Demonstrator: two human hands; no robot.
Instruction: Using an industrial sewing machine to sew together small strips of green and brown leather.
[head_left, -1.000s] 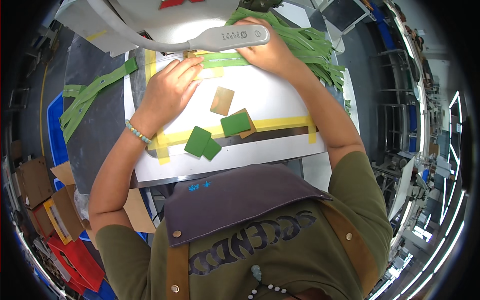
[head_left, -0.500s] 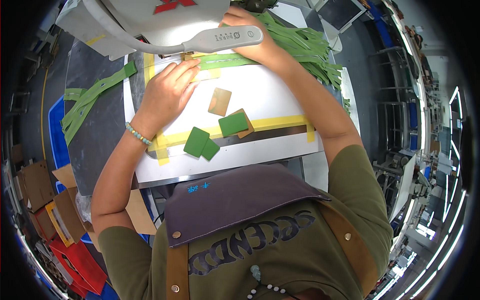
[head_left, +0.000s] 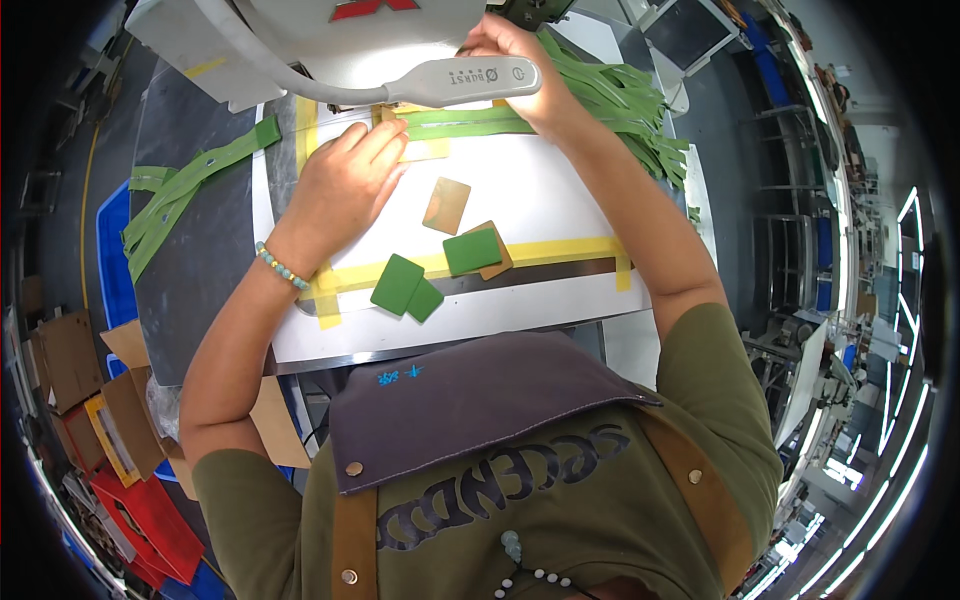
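A green zipper strip (head_left: pixel 470 124) lies across the white work surface under the sewing machine (head_left: pixel 330 45). My left hand (head_left: pixel 345 185) rests by the strip's left end, fingers stretched out flat, their tips beside a small tan piece (head_left: pixel 388 113). My right hand (head_left: pixel 515 50) is raised at the right end of the machine with its fingers curled; what they touch is hidden. A grey lamp head (head_left: pixel 465 80) on a bent neck covers part of the machine's front and of the right hand. The needle area cannot be seen.
Several green and tan cards (head_left: pixel 470 250) lie on the white surface near yellow tape (head_left: pixel 560 248). A heap of green zipper strips (head_left: pixel 625 100) is at the right; more strips (head_left: pixel 190 185) hang over the table's left side. Cardboard boxes (head_left: pixel 130 420) and a blue bin (head_left: pixel 113 250) stand at left.
The whole view has shifted slightly, so the machine, lamp and strips sit a little farther right. Both hands keep nearly the same places on the work and the machine.
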